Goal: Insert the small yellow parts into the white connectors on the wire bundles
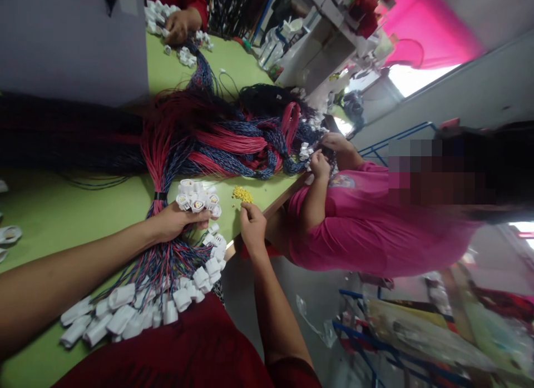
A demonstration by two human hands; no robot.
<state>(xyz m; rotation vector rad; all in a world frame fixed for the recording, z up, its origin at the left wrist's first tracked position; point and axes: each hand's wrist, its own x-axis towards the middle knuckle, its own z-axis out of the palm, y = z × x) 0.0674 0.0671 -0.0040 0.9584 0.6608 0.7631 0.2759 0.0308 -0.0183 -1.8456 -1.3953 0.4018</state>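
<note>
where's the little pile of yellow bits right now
In the head view the yellow pile lies on the green table near its edge, just above the right hand and right of the white connectors in the left hand.

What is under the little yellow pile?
The yellow pile lies on the green table, just beyond the right hand. The table directly beneath the pile is covered.

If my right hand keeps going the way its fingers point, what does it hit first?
Most likely the little pile of yellow bits on the green table, just beyond the right hand; depth is hard to judge.
</note>
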